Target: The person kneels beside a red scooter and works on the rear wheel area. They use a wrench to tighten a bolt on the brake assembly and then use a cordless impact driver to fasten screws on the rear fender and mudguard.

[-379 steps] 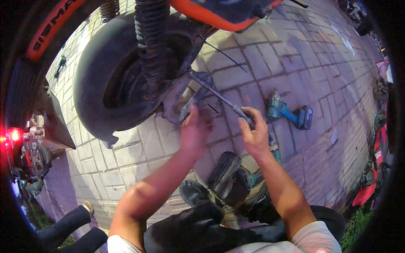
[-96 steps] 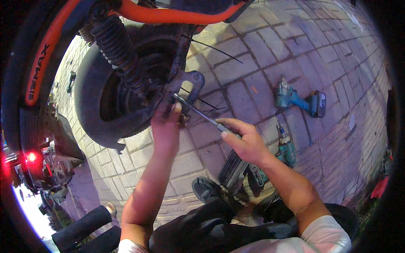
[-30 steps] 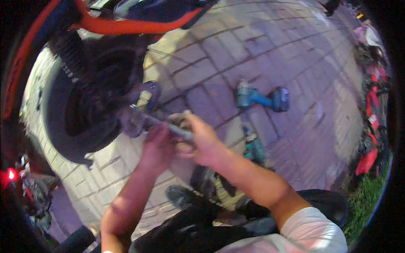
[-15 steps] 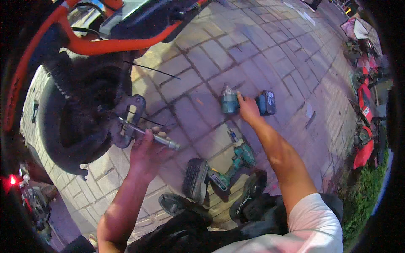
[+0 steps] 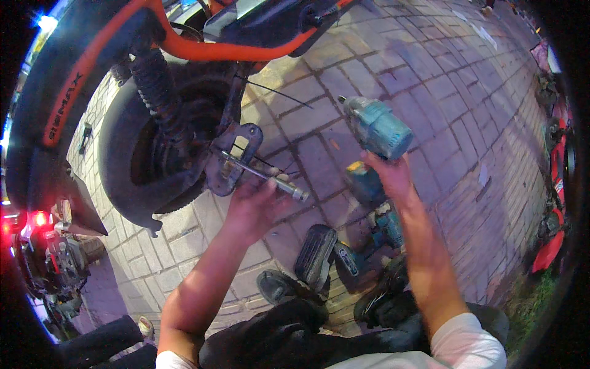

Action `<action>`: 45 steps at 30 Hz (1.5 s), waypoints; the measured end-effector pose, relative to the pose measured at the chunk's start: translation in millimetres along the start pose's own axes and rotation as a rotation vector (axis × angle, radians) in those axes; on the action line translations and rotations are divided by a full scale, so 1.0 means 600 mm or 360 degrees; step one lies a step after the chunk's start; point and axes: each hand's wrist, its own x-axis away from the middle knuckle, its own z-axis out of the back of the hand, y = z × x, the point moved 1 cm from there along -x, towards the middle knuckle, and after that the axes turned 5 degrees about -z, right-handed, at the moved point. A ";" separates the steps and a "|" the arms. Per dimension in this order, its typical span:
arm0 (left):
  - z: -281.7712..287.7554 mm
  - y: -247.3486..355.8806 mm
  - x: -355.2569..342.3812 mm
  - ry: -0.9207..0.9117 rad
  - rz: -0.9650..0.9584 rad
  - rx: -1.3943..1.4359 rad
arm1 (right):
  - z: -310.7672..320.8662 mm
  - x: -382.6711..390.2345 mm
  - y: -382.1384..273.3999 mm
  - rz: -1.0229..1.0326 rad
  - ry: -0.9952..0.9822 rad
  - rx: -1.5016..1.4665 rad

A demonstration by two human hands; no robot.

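Observation:
My left hand [image 5: 255, 206] holds a silver socket extension bar [image 5: 290, 188] between thumb and fingers. The bar's far end meets the dark slotted bracket [image 5: 222, 179] beside the hub of a scooter's rear wheel [image 5: 120, 144]. In my right hand [image 5: 393, 175] is a teal cordless impact wrench [image 5: 384, 132], gripped by its handle and raised above the paving. Its nose points up and to the left, toward the scooter. The wrench's battery base shows below my fingers, partly in shadow.
Between my shoes lie a second teal cordless tool [image 5: 388, 229] and a black ribbed block [image 5: 316, 251]. The scooter's orange frame [image 5: 239, 50] arches overhead at the upper left. A vehicle with a lit red lamp [image 5: 42, 219] stands left, and red vehicles [image 5: 556, 184] stand far right.
My right hand has lifted the impact wrench off the paving and turned its nose toward the scooter. My left hand still holds the bar at the bracket. The view has shifted.

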 end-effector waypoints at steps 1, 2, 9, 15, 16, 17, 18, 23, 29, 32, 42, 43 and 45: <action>0.001 0.000 -0.002 -0.0004 -0.0010 -0.0015 | -0.024 0.011 -0.019 -0.0168 0.0027 -0.0330; 0.006 0.002 0.001 0.0005 -0.0029 -0.0007 | -0.050 0.029 -0.036 -0.0303 -0.0049 -0.0415; -0.004 0.003 0.002 0.0092 0.0035 0.0015 | -0.093 0.221 0.086 -0.0777 -0.0440 -0.0990; -0.007 0.006 -0.001 0.0171 0.0011 0.0035 | -0.134 0.236 0.081 -0.0892 -0.0526 -0.0665; -0.006 0.006 -0.003 0.0118 -0.0004 0.0046 | -0.134 0.237 0.087 -0.0848 -0.0475 -0.0688; -0.002 0.004 -0.007 0.0064 -0.0019 0.0056 | -0.135 0.239 0.091 -0.0803 -0.0424 -0.0710; 0.000 0.003 -0.007 0.0027 -0.0035 0.0072 | -0.138 0.237 0.080 -0.0770 -0.0385 -0.0730; 0.001 -0.003 -0.010 0.0048 -0.0079 0.0070 | -0.106 0.222 0.043 -0.0819 -0.0440 -0.0444; -0.004 0.001 -0.004 0.0065 -0.0031 0.0142 | -0.105 0.233 0.056 -0.0860 -0.0371 -0.0291; -0.013 0.004 -0.002 0.0091 -0.0028 0.0115 | -0.109 0.236 0.077 -0.0968 -0.0446 -0.0450; 0.007 -0.007 -0.005 0.0093 0.0021 0.0093 | -0.120 0.229 0.058 -0.0925 -0.0548 -0.0464; 0.005 -0.006 -0.004 0.0083 0.0042 0.0097 | -0.119 0.230 0.064 -0.0976 -0.0553 -0.0470; 0.001 -0.004 -0.004 0.0067 0.0078 0.0100 | -0.121 0.232 0.074 -0.1073 -0.0570 -0.0485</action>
